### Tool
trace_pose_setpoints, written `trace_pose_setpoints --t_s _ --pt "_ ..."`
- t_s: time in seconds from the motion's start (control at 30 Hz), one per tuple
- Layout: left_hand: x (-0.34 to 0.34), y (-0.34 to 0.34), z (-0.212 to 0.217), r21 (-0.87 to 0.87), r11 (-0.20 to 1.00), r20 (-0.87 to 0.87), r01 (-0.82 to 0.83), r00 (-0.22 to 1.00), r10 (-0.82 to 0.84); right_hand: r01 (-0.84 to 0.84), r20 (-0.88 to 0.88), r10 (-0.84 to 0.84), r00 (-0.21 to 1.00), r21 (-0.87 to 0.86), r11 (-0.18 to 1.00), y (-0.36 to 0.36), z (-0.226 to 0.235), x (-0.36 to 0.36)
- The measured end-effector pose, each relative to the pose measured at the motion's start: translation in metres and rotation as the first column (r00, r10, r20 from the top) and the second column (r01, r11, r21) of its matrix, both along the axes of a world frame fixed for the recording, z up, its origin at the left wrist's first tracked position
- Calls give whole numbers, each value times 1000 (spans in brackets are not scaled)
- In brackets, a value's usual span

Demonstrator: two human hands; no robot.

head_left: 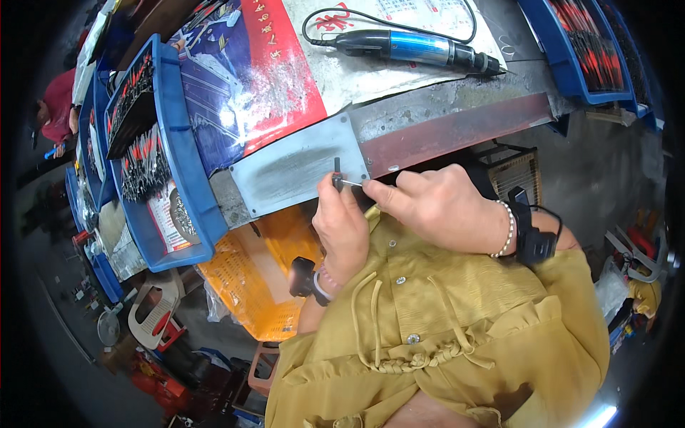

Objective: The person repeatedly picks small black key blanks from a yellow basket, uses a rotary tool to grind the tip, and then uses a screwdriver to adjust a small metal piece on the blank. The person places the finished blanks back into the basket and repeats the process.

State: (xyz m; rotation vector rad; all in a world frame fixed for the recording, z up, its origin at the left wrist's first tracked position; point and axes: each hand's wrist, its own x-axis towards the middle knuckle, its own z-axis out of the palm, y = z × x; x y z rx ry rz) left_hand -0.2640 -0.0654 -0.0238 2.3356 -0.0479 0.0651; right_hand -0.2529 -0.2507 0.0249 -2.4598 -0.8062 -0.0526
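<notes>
My left hand [340, 222] is closed in a pinch on a small dark part [337, 170], which stands upright above the thumb and fingertips. From the right, my right hand [435, 207] pinches a thin silvery metal pin [352, 183]. The pin's left end meets the dark part near its lower end; whether it is inserted cannot be made out. Both hands are close together at the bench's near edge. Just beyond them lies a pale metal plate [278, 153] with a dark smudged middle and small corner holes.
A blue and black electric screwdriver [421, 48] with a looped cord lies on printed sheets. Blue bins at left [187, 153] and right [562, 68] hold many thin red-and-black pieces. A reddish strip [457, 135] runs along the bench edge. An orange crate [246, 285] stands below.
</notes>
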Motion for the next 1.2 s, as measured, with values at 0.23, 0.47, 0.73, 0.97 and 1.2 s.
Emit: trace_pose_setpoints --t_s 0.23,0.47,0.73,0.97,1.2 --pt "-1 -1 -8 98 995 103 -36 994 25 157 -291 -56 955 337 928 8 -16 0" --pt "-5 -1 -17 183 983 178 -31 984 -2 669 -787 296 542 617 414 14 -45 -8" --pt "3 7 0 -92 995 6 47 999 -47 373 -619 158 769 635 677 10 -24 2" --pt "1 16 42 -804 524 -449 -280 864 -227 81 -153 -19 988 413 907 -6 14 -14" --pt "4 13 51 -788 560 -447 -257 864 -232 77 -175 -3 985 416 906 -7 11 -16"
